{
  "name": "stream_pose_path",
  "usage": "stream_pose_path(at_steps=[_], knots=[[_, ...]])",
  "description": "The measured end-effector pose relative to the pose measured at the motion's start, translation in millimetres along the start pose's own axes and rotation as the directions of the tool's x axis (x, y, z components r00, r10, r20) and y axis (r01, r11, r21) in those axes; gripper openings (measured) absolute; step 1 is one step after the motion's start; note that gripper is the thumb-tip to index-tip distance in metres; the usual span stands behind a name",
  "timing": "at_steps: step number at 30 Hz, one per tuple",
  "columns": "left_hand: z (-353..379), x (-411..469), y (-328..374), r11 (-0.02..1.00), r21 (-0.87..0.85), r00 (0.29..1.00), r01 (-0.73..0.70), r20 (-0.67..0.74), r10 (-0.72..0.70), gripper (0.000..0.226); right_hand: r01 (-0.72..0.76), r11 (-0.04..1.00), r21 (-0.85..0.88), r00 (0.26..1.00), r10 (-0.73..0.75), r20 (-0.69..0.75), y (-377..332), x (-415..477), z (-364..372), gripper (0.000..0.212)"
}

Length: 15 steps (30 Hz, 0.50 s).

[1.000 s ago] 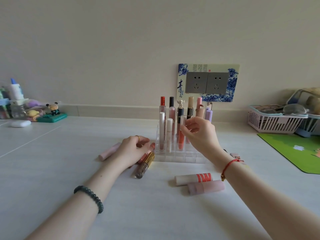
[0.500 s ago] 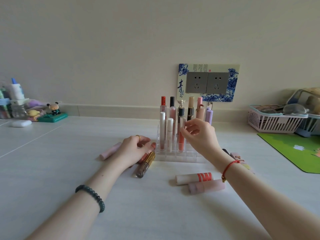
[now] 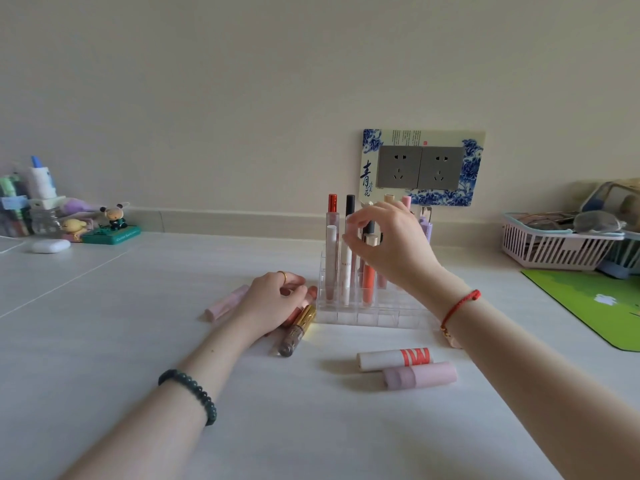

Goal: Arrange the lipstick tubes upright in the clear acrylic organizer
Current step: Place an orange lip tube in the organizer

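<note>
- Head view: the clear acrylic organizer [image 3: 374, 311] stands on the white table [image 3: 104, 323], directly below the wall socket plate [image 3: 420, 167].
- Several lipstick tubes [image 3: 331, 247] stand upright in the organizer's rear and middle compartments; the front row of compartments is empty.
- Right hand [image 3: 391, 245]: raised over the upright tubes, thumb and forefinger curved with a gap between them. No tube is visibly held; the fingertips sit just beside the tube caps.
- Left hand [image 3: 273, 301]: resting on the table just left of the organizer, fingers curled over a pink tube; whether it actually grips this tube cannot be determined.
- A gold-capped tube [image 3: 298, 330] lies beside the left hand; a pale pink tube [image 3: 225, 303] lies behind it.
- A white tube with red lettering [image 3: 394, 358] and a mauve tube [image 3: 420, 375] lie flat in front of the organizer, touching each other.
</note>
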State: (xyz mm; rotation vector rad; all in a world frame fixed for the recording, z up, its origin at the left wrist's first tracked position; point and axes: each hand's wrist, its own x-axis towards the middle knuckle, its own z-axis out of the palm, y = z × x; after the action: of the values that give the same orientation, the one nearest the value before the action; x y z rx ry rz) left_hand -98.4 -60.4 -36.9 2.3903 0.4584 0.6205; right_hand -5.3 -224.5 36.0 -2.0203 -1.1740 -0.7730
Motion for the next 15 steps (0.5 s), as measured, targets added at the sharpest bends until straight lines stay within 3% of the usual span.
stream_pose_path(at_steps=[6, 15], knots=[[-0.2, -0.2, -1.0, 1.000, -0.027, 1.000, 0.004, -0.003, -0.004, 0.028, 0.040, 0.989, -0.142, 0.990, -0.019, 0.143, -2.4, 9.9, 3.5, 0.017], [-1.1, -0.5, -0.1, 1.000, -0.022, 1.000, 0.000, -0.008, -0.001, 0.028, -0.053, 0.993, -0.102, 0.973, 0.074, 0.219, -2.4, 12.5, 3.7, 0.012]])
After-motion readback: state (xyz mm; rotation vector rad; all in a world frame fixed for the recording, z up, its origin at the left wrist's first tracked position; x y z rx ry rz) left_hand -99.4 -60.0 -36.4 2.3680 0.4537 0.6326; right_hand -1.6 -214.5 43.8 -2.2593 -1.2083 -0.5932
